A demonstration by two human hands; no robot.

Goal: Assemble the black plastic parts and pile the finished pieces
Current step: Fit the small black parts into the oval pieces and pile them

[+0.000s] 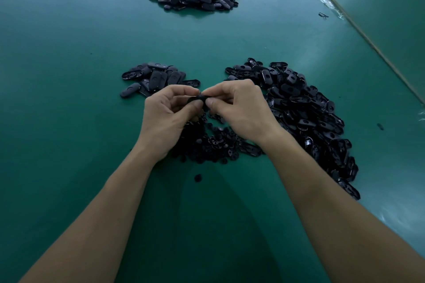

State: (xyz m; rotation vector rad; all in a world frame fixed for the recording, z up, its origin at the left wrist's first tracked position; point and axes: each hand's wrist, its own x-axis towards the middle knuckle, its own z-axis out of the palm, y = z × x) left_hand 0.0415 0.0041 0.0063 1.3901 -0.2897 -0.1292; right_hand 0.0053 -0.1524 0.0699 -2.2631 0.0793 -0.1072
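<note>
The left hand and right hand together pinch what looks like one black plastic part above the small parts on the green counter.

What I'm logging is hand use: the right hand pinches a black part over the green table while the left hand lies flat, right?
No. The head view shows the left hand pinching the black part too, with the right hand, over the green table.
</note>
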